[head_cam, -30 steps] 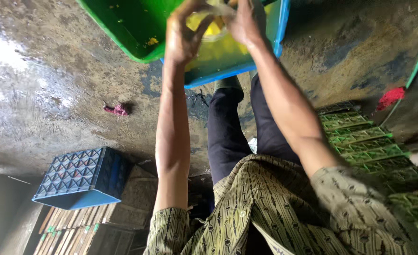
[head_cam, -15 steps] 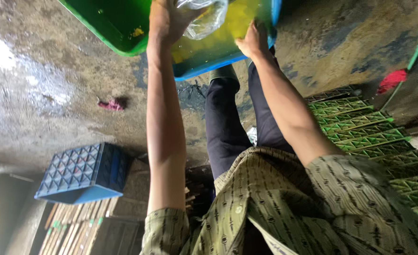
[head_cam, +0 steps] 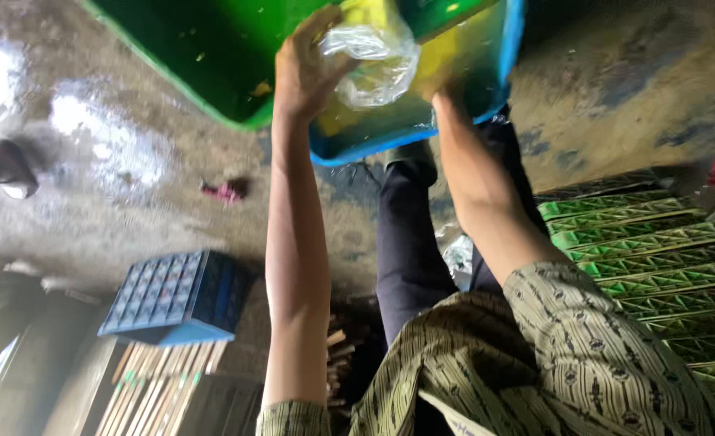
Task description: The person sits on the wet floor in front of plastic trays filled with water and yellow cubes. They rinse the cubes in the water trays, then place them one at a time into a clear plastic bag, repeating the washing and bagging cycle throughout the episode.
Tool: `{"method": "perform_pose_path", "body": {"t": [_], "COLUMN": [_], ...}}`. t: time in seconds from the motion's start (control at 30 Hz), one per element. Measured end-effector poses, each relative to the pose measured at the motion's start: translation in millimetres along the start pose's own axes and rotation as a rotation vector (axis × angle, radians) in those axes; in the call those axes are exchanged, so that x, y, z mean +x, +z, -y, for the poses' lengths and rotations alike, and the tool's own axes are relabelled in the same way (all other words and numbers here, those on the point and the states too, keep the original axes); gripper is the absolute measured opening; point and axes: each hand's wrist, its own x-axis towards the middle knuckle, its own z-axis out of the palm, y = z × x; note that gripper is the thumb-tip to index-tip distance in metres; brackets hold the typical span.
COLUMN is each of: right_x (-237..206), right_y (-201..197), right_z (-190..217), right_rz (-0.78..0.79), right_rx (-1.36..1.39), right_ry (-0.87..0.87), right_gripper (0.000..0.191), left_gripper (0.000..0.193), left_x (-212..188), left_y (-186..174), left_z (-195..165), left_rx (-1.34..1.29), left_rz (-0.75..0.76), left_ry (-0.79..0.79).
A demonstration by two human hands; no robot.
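over the green tub (head_cam: 212,73) and the blue tub (head_cam: 390,137) at the top of the view, the left hand (head_cam: 309,69) grips a clear plastic bag (head_cam: 377,56) with something yellow inside, fingers curled shut on its crumpled side. the bag hangs just above the blue tub, which holds more yellow matter. the right hand (head_cam: 442,85) reaches into that tub beside the bag; its fingers are hidden behind the bag and the tub's contents, so i cannot tell whether they are closed on anything.

the bag looks thin, soft and light, and likely slick if wet; it will crumple and sag rather than hold a shape, so the gathered neck or a bunched fold seems the safest place to take it, with support underneath if the contents are heavy.

compared with half a second ago, the bag has come lower and more to the middle, now between the two hands, and the right hand has gone deeper into the blue tub. the blue crate (head_cam: 171,295), the stacked green trays (head_cam: 656,250) and the wet concrete floor (head_cam: 115,186) lie as before.
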Motion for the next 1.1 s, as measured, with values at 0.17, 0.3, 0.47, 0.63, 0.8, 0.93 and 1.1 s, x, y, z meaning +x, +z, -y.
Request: {"method": "perform_pose_path", "body": {"t": [0.17, 0.3, 0.47, 0.63, 0.8, 0.93, 1.1], "right_x": [2, -1, -21, -36, -31, -44, -45], "right_y": [15, 16, -6, -36, -46, -78, -188], "right_z": [0, -2, -4, 9, 11, -14, -5], "right_rz": [0.036, 0.041, -0.001, -0.181, 0.051, 0.203, 0.128], "right_rx": [0.035, 0.069, 0.157, 0.347, 0.291, 0.636, 1.114], "right_ry": [-0.003, -0.011, -0.082, -0.263, 0.011, -0.023, -0.498], "right_gripper": [0.075, 0.078, 0.082, 0.085, 0.07, 0.044, 0.048], "left_gripper": [0.074, 0.077, 0.074, 0.074, 0.08, 0.098, 0.098], "left_x": [-23, -29, -17, -6, -28, -46, -34], "left_y": [-3, 9, 28, 17, 5, 13, 35], "left_z": [13, 9, -7, -7, -4, -10, -31], "left_rx": [-0.156, 0.02, -0.049, -0.051, -0.258, -0.32, 0.052], "left_rz": [-0.13, -0.221, -0.261, -0.242, -0.182, -0.243, -0.425], "left_ry": [0.0, 0.001, -0.189, -0.14, -0.256, 0.017, -0.183]}}
